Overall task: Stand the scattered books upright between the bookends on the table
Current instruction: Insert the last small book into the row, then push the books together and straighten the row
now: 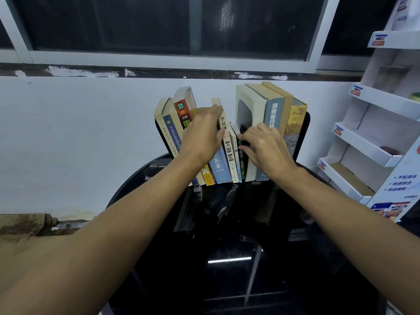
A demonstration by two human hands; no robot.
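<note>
A row of several books [223, 142] stands upright on the round black table [227, 246] against the wall. The left group leans left; the right group [273, 110] stands straighter. A black bookend [303, 135] closes the right end, and another dark bookend plate [244, 115] shows in the gap in the middle. My left hand [202, 135] lies over the spines of the left group, fingers touching the cream-spined book [227, 144]. My right hand [266, 144] reaches into the gap, fingers curled on the thin books [238, 155] there.
A white tiered display rack [372, 133] stands close on the right of the table. The white wall and a window sill [159, 72] lie right behind the books. The glossy table front reflects the books.
</note>
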